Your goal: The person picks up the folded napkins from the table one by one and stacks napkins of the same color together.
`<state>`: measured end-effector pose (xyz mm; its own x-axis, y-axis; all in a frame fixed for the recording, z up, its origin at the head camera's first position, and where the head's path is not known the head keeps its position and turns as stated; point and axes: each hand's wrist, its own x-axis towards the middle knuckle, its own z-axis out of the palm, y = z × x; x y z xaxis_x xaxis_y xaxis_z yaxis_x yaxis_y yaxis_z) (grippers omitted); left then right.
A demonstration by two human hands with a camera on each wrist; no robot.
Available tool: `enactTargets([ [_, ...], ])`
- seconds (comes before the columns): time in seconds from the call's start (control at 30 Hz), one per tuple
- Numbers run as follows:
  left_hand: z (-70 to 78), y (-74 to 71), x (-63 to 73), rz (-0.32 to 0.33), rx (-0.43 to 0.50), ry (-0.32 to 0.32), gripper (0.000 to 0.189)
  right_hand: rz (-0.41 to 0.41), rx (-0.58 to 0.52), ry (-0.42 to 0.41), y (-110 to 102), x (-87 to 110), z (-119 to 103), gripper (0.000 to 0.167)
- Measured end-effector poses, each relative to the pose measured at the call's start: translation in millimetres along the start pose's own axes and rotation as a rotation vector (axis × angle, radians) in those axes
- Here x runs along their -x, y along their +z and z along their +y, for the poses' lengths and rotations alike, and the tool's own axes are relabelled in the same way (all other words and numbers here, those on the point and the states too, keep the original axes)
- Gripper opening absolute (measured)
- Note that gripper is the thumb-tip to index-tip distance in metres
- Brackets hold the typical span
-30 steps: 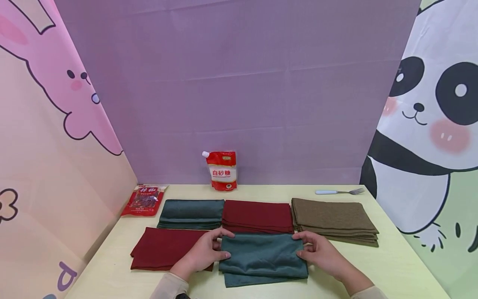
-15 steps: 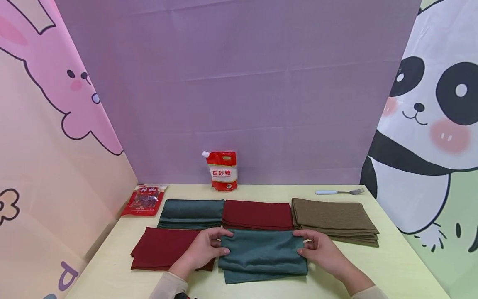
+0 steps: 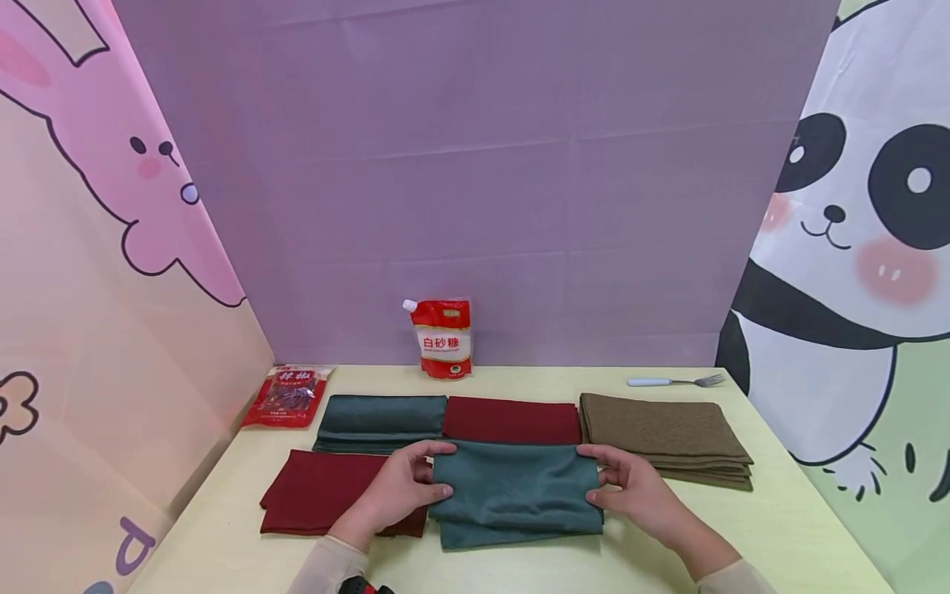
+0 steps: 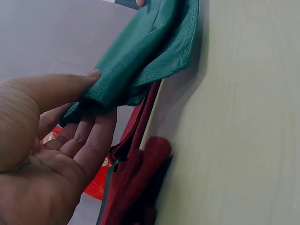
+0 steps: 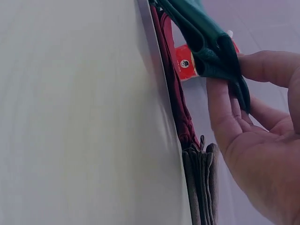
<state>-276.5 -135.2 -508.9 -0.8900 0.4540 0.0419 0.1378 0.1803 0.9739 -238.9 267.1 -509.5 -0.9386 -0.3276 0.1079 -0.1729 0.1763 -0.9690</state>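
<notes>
A folded teal-green cloth (image 3: 515,483) is held level between both hands, raised above the table, its lower layer hanging out at the near side. My left hand (image 3: 393,495) pinches its left end, thumb above and fingers beneath, as the left wrist view shows. At the right end, my right hand (image 3: 638,499) grips the folded layers (image 5: 218,61) the same way. Behind the cloth lies a folded red stack (image 3: 512,419), partly covered by it in the head view. A dark green folded stack (image 3: 382,419) sits left of that one, a brown stack (image 3: 660,429) right of it.
Another folded red cloth (image 3: 319,491) lies at front left, partly behind my left forearm. Farther back are a red packet (image 3: 288,398), a standing red-and-white spouted pouch (image 3: 444,340) and a white-handled fork (image 3: 675,381). Printed cloth panels and a purple backdrop (image 3: 482,181) enclose the table.
Both hands have moved the teal-green cloth up and away from me, toward the red stack, which it now covers more in the head view. The other things have stayed put.
</notes>
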Motion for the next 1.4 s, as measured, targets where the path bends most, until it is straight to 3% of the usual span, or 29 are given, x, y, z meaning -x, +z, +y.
enactTargets([
  [0.17,1.0,-5.9,1.2,-0.013,0.015,0.03,0.06,-0.012,0.035,-0.044,3.3,-3.9,-2.0,0.072],
  [0.33,2.5,-13.3,3.9,-0.004,0.022,0.043,0.061,-0.004,0.041,-0.036,7.8,-11.3,-5.8,0.075],
  [0.53,4.4,-22.1,6.6,0.033,-0.012,0.035,0.063,-0.065,-0.016,-0.039,13.3,-20.9,-8.7,0.081],
  [0.73,0.1,-28.7,6.3,0.003,0.073,0.025,0.072,-0.078,-0.004,-0.057,19.3,-30.4,-8.9,0.081],
  [0.9,-1.0,-34.7,6.6,0.011,0.041,0.019,0.073,-0.073,0.007,-0.067,24.7,-35.4,-9.9,0.081],
  [1.17,5.2,-43.8,10.8,0.079,0.014,0.045,0.068,-0.08,-0.018,-0.071,29.9,-43.4,-11.8,0.08],
  [1.4,3.0,-53.4,11.1,0.216,-0.034,0.039,0.056,-0.052,-0.012,-0.067,35.8,-51.2,-17.9,0.08],
])
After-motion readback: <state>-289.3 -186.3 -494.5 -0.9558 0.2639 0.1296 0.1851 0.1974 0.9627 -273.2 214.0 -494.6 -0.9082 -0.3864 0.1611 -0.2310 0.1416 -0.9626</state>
